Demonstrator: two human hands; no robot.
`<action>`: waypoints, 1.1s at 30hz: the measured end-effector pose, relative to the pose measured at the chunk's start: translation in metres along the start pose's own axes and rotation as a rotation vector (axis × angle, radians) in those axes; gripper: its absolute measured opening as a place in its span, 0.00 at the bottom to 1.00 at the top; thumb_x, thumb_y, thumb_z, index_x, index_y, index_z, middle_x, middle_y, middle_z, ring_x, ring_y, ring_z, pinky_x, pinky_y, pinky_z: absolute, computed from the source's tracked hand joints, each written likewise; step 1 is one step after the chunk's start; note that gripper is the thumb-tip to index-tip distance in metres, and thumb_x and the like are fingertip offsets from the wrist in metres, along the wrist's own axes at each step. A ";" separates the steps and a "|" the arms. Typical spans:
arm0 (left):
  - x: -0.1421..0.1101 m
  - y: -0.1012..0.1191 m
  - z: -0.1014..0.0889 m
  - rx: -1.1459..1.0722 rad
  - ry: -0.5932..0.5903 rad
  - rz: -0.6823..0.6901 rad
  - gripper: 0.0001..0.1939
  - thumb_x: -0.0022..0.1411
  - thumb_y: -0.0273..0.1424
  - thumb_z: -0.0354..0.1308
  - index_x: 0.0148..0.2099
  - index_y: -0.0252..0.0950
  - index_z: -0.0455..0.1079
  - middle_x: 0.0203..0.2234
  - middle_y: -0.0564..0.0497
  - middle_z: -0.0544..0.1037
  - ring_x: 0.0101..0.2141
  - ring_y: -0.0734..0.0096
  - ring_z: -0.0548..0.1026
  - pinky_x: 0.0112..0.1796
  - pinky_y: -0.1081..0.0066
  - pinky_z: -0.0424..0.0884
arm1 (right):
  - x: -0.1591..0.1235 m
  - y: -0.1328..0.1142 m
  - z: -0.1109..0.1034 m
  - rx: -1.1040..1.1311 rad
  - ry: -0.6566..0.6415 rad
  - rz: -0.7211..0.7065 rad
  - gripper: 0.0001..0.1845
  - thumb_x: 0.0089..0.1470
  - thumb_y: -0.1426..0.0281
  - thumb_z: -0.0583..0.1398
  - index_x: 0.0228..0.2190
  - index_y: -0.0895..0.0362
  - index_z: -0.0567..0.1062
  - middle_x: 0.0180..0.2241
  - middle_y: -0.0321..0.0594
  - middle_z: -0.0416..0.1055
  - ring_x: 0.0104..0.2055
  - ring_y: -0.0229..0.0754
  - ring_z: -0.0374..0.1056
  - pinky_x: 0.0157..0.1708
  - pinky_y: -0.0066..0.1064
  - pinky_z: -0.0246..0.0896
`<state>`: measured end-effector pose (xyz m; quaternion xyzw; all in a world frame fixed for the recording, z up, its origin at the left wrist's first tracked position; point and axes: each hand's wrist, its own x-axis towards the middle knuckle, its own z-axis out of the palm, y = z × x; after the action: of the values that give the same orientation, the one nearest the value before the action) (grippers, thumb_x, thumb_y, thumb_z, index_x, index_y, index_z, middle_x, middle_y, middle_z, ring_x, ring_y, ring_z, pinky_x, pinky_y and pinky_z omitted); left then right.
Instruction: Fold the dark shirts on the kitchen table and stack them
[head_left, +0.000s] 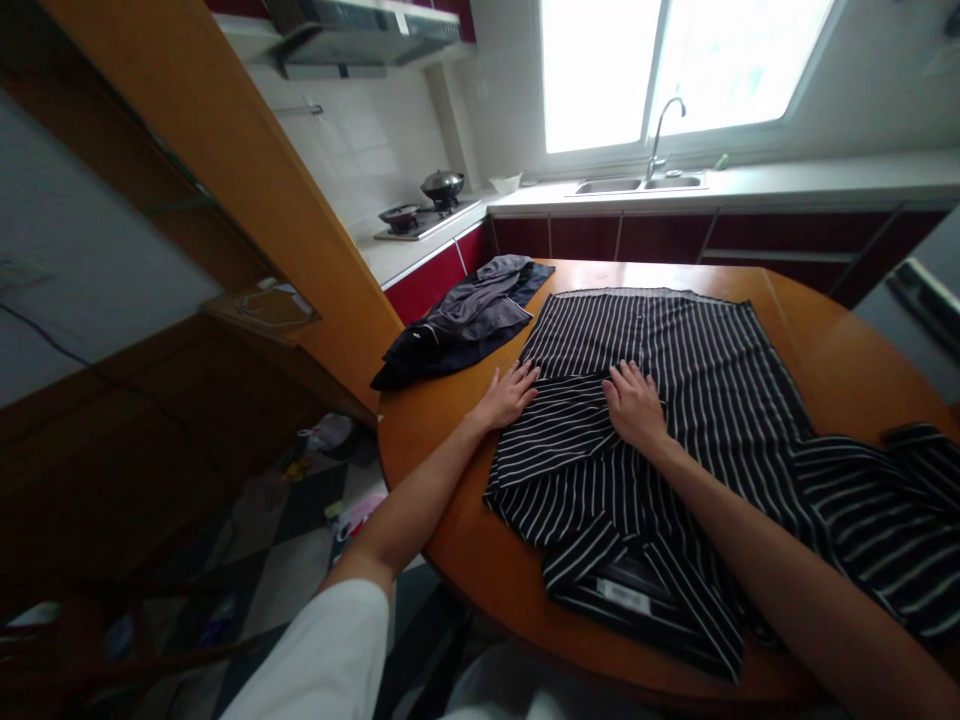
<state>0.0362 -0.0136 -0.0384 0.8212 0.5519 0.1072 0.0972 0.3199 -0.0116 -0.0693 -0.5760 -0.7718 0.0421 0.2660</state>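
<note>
A black shirt with white stripes lies spread on the wooden table, its collar toward me and its hem toward the window. One sleeve is folded inward across the body; the other stretches out to the right. My left hand rests at the shirt's left edge, fingers extended, beside the folded sleeve. Flat on the folded sleeve's inner end lies my right hand, its fingers stretched forward. Neither hand grips the cloth. Inside the collar a white label shows.
Dark and grey clothes lie heaped at the table's far left. Beyond stand a stove with a lidded pan and a sink under the window. A wooden partition rises at left. Bags and small items lie on the tiled floor.
</note>
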 end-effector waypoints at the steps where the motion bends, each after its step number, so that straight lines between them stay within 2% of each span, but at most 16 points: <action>1: -0.005 0.007 -0.002 0.008 0.014 0.036 0.27 0.75 0.41 0.43 0.73 0.44 0.52 0.72 0.45 0.51 0.71 0.53 0.43 0.65 0.38 0.36 | 0.000 0.000 0.000 0.001 0.007 -0.018 0.32 0.70 0.58 0.40 0.62 0.63 0.66 0.68 0.53 0.56 0.72 0.52 0.45 0.68 0.52 0.39; 3: -0.021 0.023 -0.002 0.012 -0.009 0.143 0.27 0.75 0.40 0.43 0.73 0.45 0.51 0.71 0.46 0.51 0.71 0.56 0.43 0.66 0.41 0.37 | -0.001 0.001 0.000 -0.025 -0.044 -0.059 0.30 0.68 0.59 0.44 0.63 0.61 0.66 0.68 0.53 0.55 0.72 0.53 0.44 0.68 0.53 0.38; 6: -0.054 0.041 0.000 0.011 -0.116 0.275 0.28 0.75 0.42 0.45 0.73 0.49 0.49 0.72 0.48 0.51 0.71 0.57 0.44 0.67 0.45 0.40 | -0.004 0.002 0.004 -0.087 -0.134 -0.071 0.30 0.67 0.59 0.48 0.62 0.61 0.66 0.68 0.53 0.54 0.72 0.54 0.45 0.68 0.54 0.38; 10: -0.088 0.044 -0.001 0.018 -0.145 0.259 0.28 0.75 0.41 0.46 0.73 0.50 0.49 0.72 0.50 0.50 0.71 0.58 0.44 0.67 0.48 0.41 | -0.004 0.005 0.007 -0.109 -0.135 -0.065 0.30 0.67 0.58 0.48 0.62 0.60 0.66 0.68 0.53 0.54 0.72 0.54 0.45 0.68 0.53 0.38; 13: -0.103 0.040 -0.010 -0.026 -0.114 0.233 0.27 0.75 0.38 0.46 0.73 0.48 0.51 0.71 0.49 0.54 0.71 0.59 0.46 0.68 0.49 0.43 | -0.004 0.005 0.008 -0.096 -0.132 -0.060 0.29 0.67 0.59 0.48 0.62 0.60 0.67 0.68 0.52 0.55 0.71 0.54 0.46 0.68 0.54 0.37; 16: -0.118 0.046 -0.019 -0.078 -0.095 0.255 0.26 0.75 0.35 0.44 0.73 0.47 0.53 0.69 0.49 0.58 0.70 0.61 0.48 0.68 0.49 0.43 | -0.004 0.005 0.008 -0.092 -0.127 -0.057 0.29 0.67 0.59 0.48 0.62 0.60 0.68 0.68 0.53 0.55 0.71 0.55 0.46 0.68 0.54 0.38; 20: -0.141 0.065 -0.021 -0.027 -0.222 0.338 0.29 0.73 0.39 0.50 0.73 0.53 0.50 0.70 0.53 0.55 0.71 0.58 0.46 0.68 0.48 0.41 | -0.005 0.002 0.005 -0.083 -0.120 -0.060 0.28 0.67 0.59 0.48 0.61 0.58 0.68 0.68 0.51 0.57 0.71 0.54 0.46 0.67 0.52 0.39; 25: -0.157 0.073 -0.013 0.071 -0.292 0.368 0.38 0.70 0.45 0.55 0.74 0.52 0.41 0.72 0.51 0.49 0.71 0.55 0.42 0.68 0.46 0.38 | -0.004 -0.002 0.000 -0.070 -0.149 -0.039 0.28 0.67 0.59 0.48 0.61 0.60 0.68 0.68 0.53 0.56 0.71 0.55 0.46 0.67 0.53 0.39; 28: -0.165 0.072 -0.018 0.045 -0.323 0.356 0.41 0.69 0.45 0.55 0.75 0.50 0.36 0.72 0.49 0.47 0.71 0.56 0.41 0.68 0.47 0.38 | -0.003 -0.003 -0.003 -0.058 -0.148 -0.027 0.28 0.69 0.59 0.46 0.60 0.60 0.69 0.68 0.52 0.57 0.71 0.54 0.48 0.67 0.51 0.40; 31: -0.164 0.068 -0.039 -0.031 -0.363 0.371 0.37 0.70 0.42 0.55 0.74 0.52 0.42 0.70 0.50 0.53 0.71 0.59 0.46 0.68 0.48 0.39 | -0.001 -0.002 -0.005 -0.021 -0.087 0.005 0.29 0.70 0.61 0.43 0.59 0.61 0.71 0.66 0.53 0.60 0.70 0.53 0.51 0.67 0.50 0.44; 33: -0.151 0.062 -0.056 -0.089 -0.310 0.365 0.30 0.73 0.40 0.50 0.73 0.53 0.49 0.68 0.51 0.60 0.69 0.61 0.52 0.68 0.50 0.40 | -0.001 -0.002 -0.005 -0.007 -0.033 0.039 0.28 0.69 0.63 0.43 0.58 0.62 0.71 0.65 0.54 0.61 0.69 0.53 0.52 0.67 0.51 0.43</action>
<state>0.0198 -0.1744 0.0217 0.9090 0.3674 0.0201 0.1960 0.3204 -0.0142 -0.0640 -0.5912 -0.7648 0.0543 0.2504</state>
